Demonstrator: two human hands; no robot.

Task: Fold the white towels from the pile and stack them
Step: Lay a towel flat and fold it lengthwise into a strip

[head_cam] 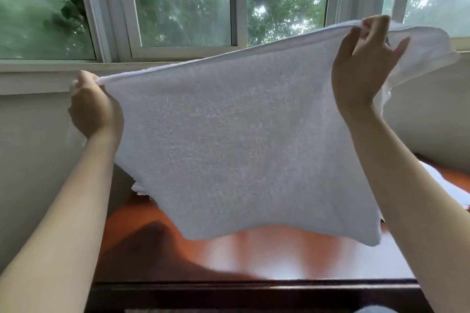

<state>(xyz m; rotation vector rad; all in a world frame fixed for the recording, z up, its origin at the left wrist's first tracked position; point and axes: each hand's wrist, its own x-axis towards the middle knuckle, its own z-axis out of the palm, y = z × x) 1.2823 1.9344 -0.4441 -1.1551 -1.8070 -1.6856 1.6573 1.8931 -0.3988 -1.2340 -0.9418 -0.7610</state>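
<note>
Both my hands, left and right, fingers pinched shut on white towel top edge; held taut above worktop to square it for folding.

Two bare forearms — no sleeves, left hand, right hand

White towel held spread above table: left hand pinches 9 o'clock corner, right hand pinches 2 o'clock edge.

Two hands: left hand, right hand; one held towel; one table.
</note>
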